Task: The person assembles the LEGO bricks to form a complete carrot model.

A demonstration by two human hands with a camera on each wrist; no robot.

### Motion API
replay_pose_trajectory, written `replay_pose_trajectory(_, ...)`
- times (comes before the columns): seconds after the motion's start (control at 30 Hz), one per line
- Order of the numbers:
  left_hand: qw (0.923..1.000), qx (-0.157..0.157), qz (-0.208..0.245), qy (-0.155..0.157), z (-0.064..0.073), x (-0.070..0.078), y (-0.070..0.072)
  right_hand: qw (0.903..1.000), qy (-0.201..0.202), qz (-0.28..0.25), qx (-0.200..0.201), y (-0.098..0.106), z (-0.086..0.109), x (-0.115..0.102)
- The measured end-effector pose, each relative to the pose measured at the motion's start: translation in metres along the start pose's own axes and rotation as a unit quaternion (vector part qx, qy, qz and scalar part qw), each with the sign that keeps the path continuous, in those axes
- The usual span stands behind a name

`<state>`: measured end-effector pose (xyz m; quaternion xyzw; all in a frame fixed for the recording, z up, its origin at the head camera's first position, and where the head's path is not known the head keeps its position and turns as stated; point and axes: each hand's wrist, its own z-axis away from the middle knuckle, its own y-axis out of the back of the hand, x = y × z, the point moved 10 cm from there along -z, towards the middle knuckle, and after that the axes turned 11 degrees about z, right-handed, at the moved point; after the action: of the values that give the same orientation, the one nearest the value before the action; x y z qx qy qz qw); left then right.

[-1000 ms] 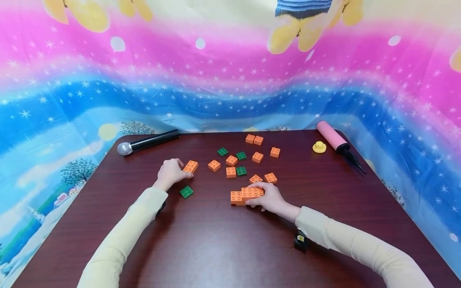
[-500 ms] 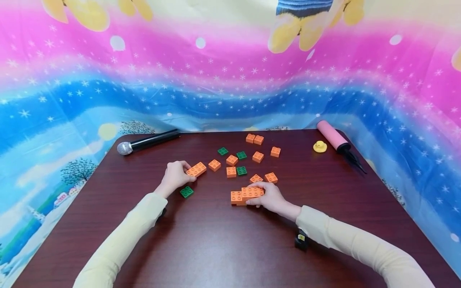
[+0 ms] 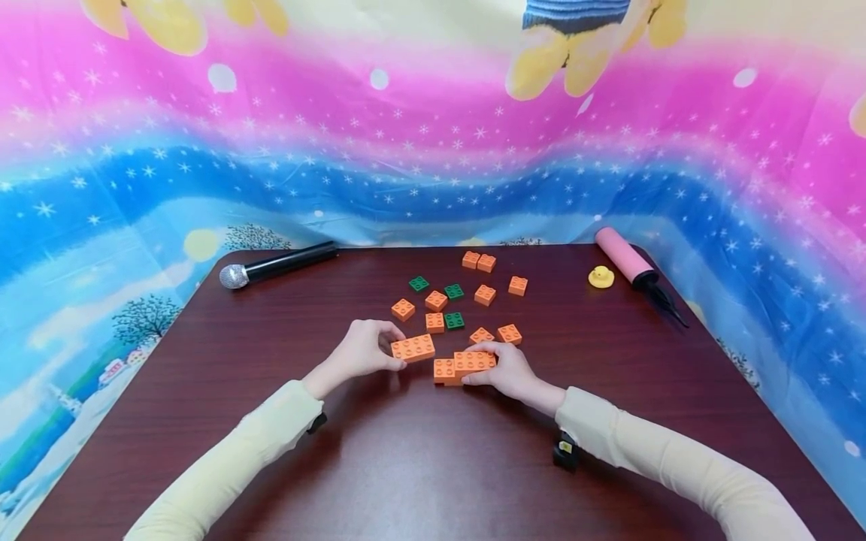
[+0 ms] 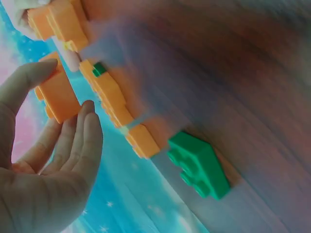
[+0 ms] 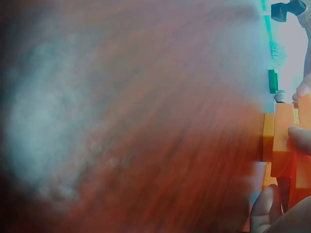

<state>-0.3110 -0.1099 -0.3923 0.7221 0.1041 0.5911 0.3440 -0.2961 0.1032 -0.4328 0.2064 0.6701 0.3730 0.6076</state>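
My left hand [image 3: 361, 349] pinches a long orange building brick [image 3: 413, 348] by its left end, thumb on the near side. In the left wrist view this brick [image 4: 60, 94] is raised above the table between thumb and fingertips. Just right of it, my right hand [image 3: 514, 373] grips the right end of a joined block of orange bricks [image 3: 443, 370], a long brick on top and lower ones beneath. Part of that block [image 5: 283, 141] shows at the right edge of the right wrist view. A green brick [image 4: 199, 165] lies below the left hand, hidden in the head view.
Several loose orange bricks [image 3: 403, 309] and green bricks [image 3: 454, 320] are scattered beyond the hands. A microphone [image 3: 280, 265] lies at the back left. At the back right are a yellow rubber duck [image 3: 601, 276] and a pink hand pump [image 3: 625, 257]. A printed cloth [image 3: 419, 173] hangs behind the table.
My left hand has lifted the long orange brick and carried it right and nearer, close to the orange block. My right hand has stayed in place, gripping the block.
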Motion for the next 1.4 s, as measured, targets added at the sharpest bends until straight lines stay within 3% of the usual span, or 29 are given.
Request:
replay_pose_trajectory(0.2,0.9989,-0.028,0.011,-0.036,0.005,0.016,-0.013,0.9998,-0.010,-0.012,-0.008,-0.002,0.000,0.001)
replay_pose_trajectory(0.47,0.9963,-0.055,0.015,-0.064,0.005,0.023,-0.023,0.9999,-0.003,-0.010,0.003,0.000,-0.002,-0.003)
replay_pose_trajectory(1.17,0.9908,-0.104,0.033,-0.081,-0.002,0.028,-0.037,0.9997,0.014,-0.020,0.003,0.006,0.000,-0.006)
replay_pose_trajectory(1.4,0.9910,-0.100,0.029,-0.083,-0.004,0.027,-0.040,0.9997,0.017,-0.019,0.001,0.006,-0.001,-0.005)
